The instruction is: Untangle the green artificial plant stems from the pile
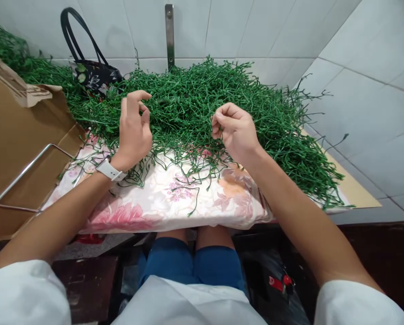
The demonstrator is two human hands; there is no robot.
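Green, thin and tangled, the stems [202,95] form a broad heap across the rear of the flower-patterned counter [222,212], reaching the white tiled wall [222,27] behind. Loose strands trail from the heap's front edge; a single bent strand [197,192] lies apart from it, near the counter's front edge.

The left hand [134,131], with a pale watch [110,170] at its wrist, is raised over the heap's front left portion. Its fingers are curved, with a moderate gap between index finger and thumb, and no strand can be made out in them. The right hand [237,133] is raised over the front of the heap, right of centre; its fingers are drawn narrowly together in a pinch against the thumb. Whether a strand lies in that pinch cannot be told.

At far left stands an open cardboard box [22,122], with a bent metal wire frame [24,176] in front of its brown panel. A dark floral handbag [95,74], its looped handles upright, sits among the stems near the wall. A metal bracket [169,36] is fixed vertically to the tiles.
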